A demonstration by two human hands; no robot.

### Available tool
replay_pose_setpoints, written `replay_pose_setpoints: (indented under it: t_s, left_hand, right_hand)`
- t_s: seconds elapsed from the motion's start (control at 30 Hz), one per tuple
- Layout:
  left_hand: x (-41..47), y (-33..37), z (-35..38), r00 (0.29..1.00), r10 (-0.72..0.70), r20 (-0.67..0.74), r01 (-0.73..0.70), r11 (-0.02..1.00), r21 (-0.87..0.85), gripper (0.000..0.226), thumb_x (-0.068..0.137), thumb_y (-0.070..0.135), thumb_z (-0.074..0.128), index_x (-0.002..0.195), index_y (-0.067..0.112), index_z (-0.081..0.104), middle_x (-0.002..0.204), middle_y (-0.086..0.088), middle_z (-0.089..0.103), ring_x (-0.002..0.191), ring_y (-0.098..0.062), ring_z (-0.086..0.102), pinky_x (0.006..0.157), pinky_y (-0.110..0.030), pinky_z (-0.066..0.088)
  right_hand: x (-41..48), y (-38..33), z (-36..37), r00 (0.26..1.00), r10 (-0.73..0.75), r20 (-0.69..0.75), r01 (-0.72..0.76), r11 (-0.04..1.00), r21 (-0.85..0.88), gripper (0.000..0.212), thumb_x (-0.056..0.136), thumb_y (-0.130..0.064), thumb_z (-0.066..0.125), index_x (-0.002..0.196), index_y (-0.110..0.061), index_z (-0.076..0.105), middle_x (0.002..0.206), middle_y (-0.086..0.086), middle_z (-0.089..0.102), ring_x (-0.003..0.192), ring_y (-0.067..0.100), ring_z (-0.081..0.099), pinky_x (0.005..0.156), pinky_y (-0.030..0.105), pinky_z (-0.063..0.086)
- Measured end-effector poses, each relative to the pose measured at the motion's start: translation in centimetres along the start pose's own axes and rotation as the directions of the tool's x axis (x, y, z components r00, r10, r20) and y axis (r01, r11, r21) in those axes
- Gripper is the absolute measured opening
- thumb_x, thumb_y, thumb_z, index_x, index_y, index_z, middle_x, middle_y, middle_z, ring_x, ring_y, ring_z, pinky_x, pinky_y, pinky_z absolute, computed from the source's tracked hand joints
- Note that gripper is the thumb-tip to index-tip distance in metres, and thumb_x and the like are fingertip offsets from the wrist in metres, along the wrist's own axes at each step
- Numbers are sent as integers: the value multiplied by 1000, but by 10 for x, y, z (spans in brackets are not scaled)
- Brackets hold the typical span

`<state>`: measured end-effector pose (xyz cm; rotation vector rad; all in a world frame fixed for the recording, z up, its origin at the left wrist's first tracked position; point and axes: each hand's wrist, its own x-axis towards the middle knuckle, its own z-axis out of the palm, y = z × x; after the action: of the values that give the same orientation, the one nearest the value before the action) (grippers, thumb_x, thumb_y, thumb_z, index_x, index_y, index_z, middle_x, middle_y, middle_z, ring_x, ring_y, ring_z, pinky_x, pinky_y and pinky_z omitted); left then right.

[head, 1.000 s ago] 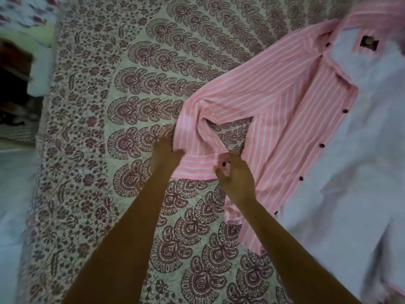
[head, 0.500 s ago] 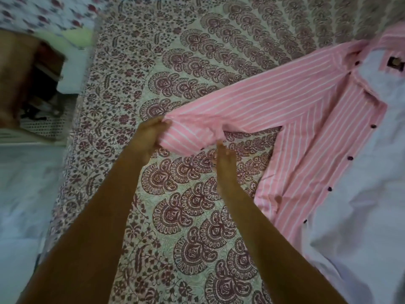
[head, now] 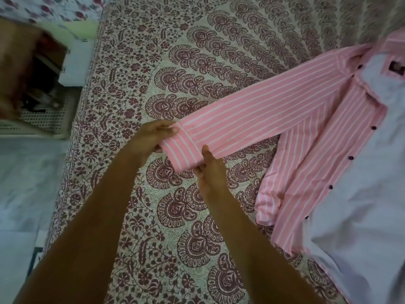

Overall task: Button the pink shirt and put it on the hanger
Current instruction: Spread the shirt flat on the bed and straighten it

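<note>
The pink shirt (head: 311, 137) with white stripes lies open on the bed, its pale inside facing up at the right. A row of dark buttons (head: 351, 158) runs down its front edge. One sleeve (head: 252, 119) stretches flat toward the left. My left hand (head: 151, 137) pinches the far corner of the sleeve's cuff (head: 179, 150). At the cuff's near edge my right hand (head: 209, 170) grips the fabric, thumb on top. No hanger is in view.
A patterned maroon and cream bedsheet (head: 175, 216) covers the bed. The bed's left edge runs beside a pale floor (head: 24, 183). A white perforated basket (head: 41, 119) and dark shelving sit at the upper left.
Both hands have pulled the crumpled sleeve out to the left until it lies straight and flat. The view has shifted left, so the shirt body sits further right.
</note>
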<state>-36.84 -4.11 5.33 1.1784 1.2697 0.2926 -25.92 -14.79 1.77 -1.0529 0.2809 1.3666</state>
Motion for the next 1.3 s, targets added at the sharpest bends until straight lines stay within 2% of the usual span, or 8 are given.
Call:
replay_pose_setpoints:
  t_s: [0.27, 0.53, 0.67, 0.83, 1.0, 1.1, 1.2, 1.3]
  left_hand:
    - [10, -44, -3, 826, 67, -560, 79, 970, 231, 33, 75, -7, 62, 101, 13, 64, 114, -13, 63, 101, -30, 61, 79, -38, 50]
    - [0, -68, 80, 937, 300, -176, -123, 760, 638, 25, 87, 11, 47, 99, 13, 69, 109, -10, 67, 95, -27, 62, 80, -26, 45]
    - [-12, -78, 130, 962, 269, -52, -206, 836, 508, 25, 83, 0, 56, 93, 19, 68, 95, -6, 70, 80, -15, 61, 80, -27, 51]
    - [-24, -87, 182, 981, 73, 182, -160, 834, 528, 18, 84, 10, 63, 102, 12, 65, 88, -11, 69, 88, -19, 62, 75, -21, 41]
    - [-45, -90, 215, 949, -61, 309, -96, 878, 470, 70, 74, 14, 75, 132, 23, 38, 107, -9, 59, 94, -24, 60, 82, -36, 51]
    - [-56, -94, 229, 909, 35, 415, -337, 646, 685, 81, 71, 15, 76, 136, 31, 30, 126, -11, 43, 105, -26, 56, 83, -40, 52]
    - [-67, -90, 240, 921, 114, 373, -387, 384, 838, 46, 81, 22, 66, 122, 25, 46, 127, -5, 40, 92, -19, 58, 71, -31, 51]
    - [-68, -86, 238, 948, 243, 205, -303, 494, 815, 15, 88, 19, 57, 102, 14, 58, 125, -4, 45, 78, -16, 55, 64, -23, 42]
  right_hand:
    - [15, -2, -15, 992, 125, -28, -108, 704, -701, 42, 94, -29, 49, 120, 4, 50, 105, 10, 61, 92, 23, 58, 96, 40, 44]
    - [-1, -27, -94, 974, -216, 66, 167, 495, -853, 14, 82, -8, 57, 91, -8, 67, 78, -1, 62, 72, 15, 52, 71, 31, 45]
    - [-35, -59, -159, 679, -724, 122, 88, -84, -993, 29, 82, -14, 63, 110, -14, 59, 110, 7, 59, 84, 12, 49, 71, 26, 43]
    - [-62, -75, -227, 740, -584, -335, -227, 252, -941, 70, 71, -38, 75, 124, -7, 40, 119, 14, 51, 105, 30, 52, 84, 34, 44]
    - [-73, -70, -238, 852, -371, -369, -118, 551, -826, 28, 81, -28, 68, 86, -5, 51, 74, 8, 56, 66, 24, 55, 65, 38, 48]
    - [-79, -77, -235, 801, -456, -389, 1, 650, -760, 20, 86, -19, 60, 78, -6, 47, 68, 7, 48, 64, 20, 46, 60, 31, 40]
    - [-94, -91, -232, 832, -391, -394, 126, 825, -552, 6, 91, -10, 50, 92, -6, 46, 81, 3, 51, 74, 17, 51, 64, 29, 43]
    - [-103, -105, -240, 837, -400, -374, 186, 850, -492, 9, 89, -6, 49, 98, -6, 48, 87, 6, 53, 78, 20, 53, 68, 34, 46]
